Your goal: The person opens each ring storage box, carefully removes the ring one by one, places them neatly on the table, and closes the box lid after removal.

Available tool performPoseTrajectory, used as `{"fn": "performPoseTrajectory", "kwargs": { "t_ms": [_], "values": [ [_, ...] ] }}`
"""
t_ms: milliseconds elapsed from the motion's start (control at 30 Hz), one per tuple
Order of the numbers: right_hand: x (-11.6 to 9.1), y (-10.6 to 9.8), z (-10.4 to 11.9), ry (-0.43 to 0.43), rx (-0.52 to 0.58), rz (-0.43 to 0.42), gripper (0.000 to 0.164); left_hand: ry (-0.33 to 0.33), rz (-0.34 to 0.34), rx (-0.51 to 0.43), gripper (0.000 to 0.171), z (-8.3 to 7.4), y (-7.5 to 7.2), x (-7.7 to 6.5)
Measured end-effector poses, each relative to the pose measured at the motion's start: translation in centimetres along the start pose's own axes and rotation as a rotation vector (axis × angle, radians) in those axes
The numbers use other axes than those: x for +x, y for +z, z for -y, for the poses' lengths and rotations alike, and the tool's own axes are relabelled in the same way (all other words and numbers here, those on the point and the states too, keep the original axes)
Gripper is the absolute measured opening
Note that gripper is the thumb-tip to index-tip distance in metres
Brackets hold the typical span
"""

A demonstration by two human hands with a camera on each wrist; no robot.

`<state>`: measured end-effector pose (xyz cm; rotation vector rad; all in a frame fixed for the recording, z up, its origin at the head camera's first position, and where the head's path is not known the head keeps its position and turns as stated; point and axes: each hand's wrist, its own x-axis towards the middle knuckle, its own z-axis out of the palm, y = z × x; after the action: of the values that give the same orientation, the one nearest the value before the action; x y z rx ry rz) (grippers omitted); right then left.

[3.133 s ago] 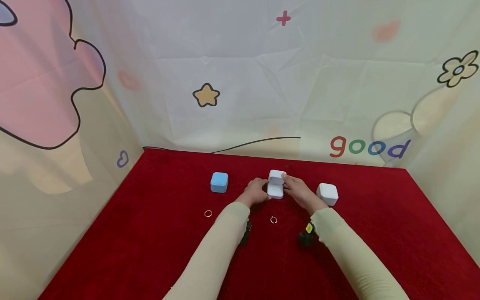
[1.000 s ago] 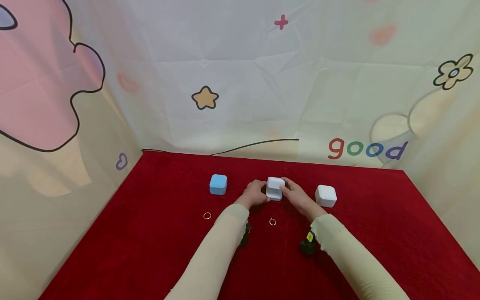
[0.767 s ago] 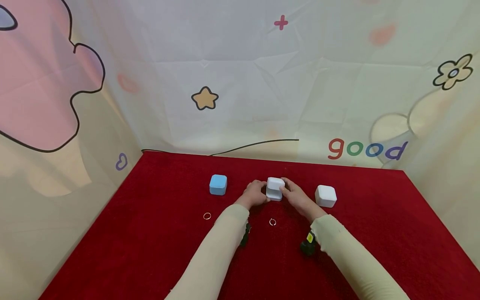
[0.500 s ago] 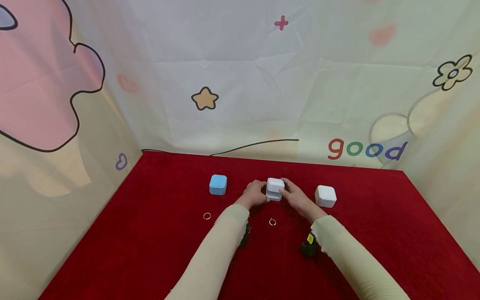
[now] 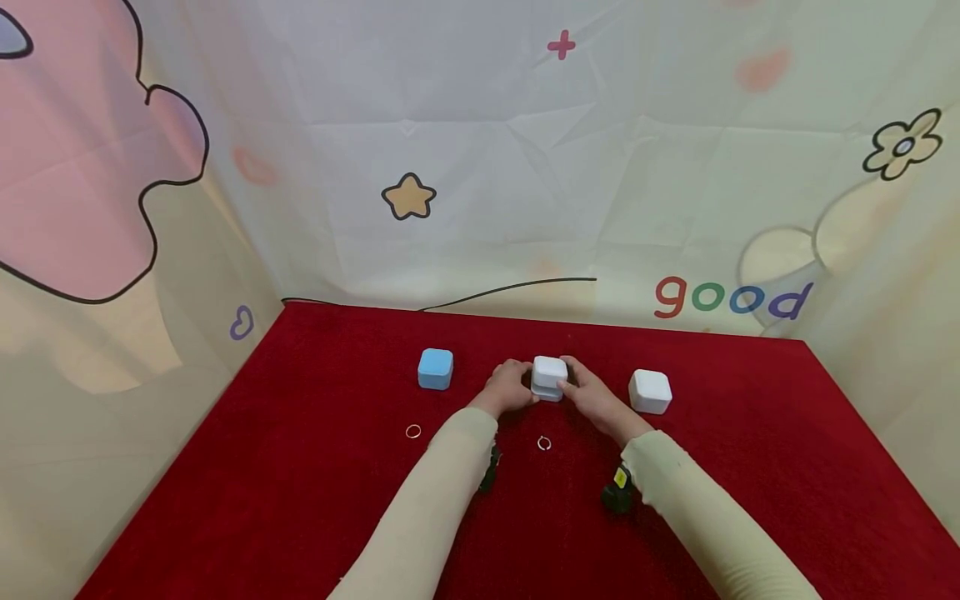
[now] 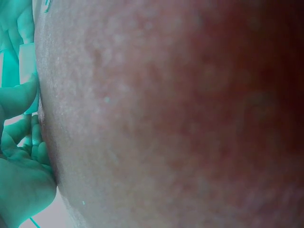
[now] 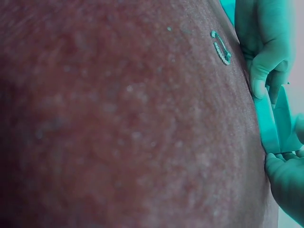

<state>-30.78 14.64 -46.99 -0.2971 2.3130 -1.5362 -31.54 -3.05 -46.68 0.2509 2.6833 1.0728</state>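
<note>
A white ring box (image 5: 549, 380) stands on the red cloth between my two hands, its lid partly lowered with a narrow gap at the front. My left hand (image 5: 510, 387) grips the left side of the box; its thumb lies on the base (image 7: 267, 124) in the right wrist view. My right hand (image 5: 592, 397) holds the lid (image 7: 282, 111) from the right. Nearer to me lies an open-ended ring (image 5: 544, 443), also seen as a studded ring (image 7: 222, 47) up close. Another ring (image 5: 413, 431) lies farther left. The inside of the box is hidden in the head view.
A closed light-blue box (image 5: 435, 369) stands left of the hands. A closed white box (image 5: 650, 392) stands close to the right wrist. Behind the red-covered table (image 5: 300, 467) hangs a printed curtain (image 5: 480, 183).
The lid of the white ring box has come down from upright to almost shut, with the right hand moving along with it. The left hand stays at the side. Rings and other boxes stay put.
</note>
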Motion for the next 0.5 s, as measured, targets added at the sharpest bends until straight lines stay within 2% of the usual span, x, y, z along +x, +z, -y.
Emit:
{"fn": "performPoseTrajectory", "kwargs": {
  "t_ms": [300, 433, 500],
  "values": [
    [0.0, 0.0, -0.3, -0.029, 0.005, 0.015, 0.052, -0.017, 0.009, 0.001, 0.06, 0.0, 0.1, 0.2],
    [0.0, 0.1, -0.3, -0.035, 0.009, 0.013, 0.051, -0.017, 0.02, 0.01, 0.061, 0.3, 0.2, 0.8],
    [-0.1, 0.1, -0.3, -0.033, 0.013, 0.013, 0.052, 0.004, 0.01, 0.03, 0.06, 1.0, 0.6, 1.5]
  ]
}}
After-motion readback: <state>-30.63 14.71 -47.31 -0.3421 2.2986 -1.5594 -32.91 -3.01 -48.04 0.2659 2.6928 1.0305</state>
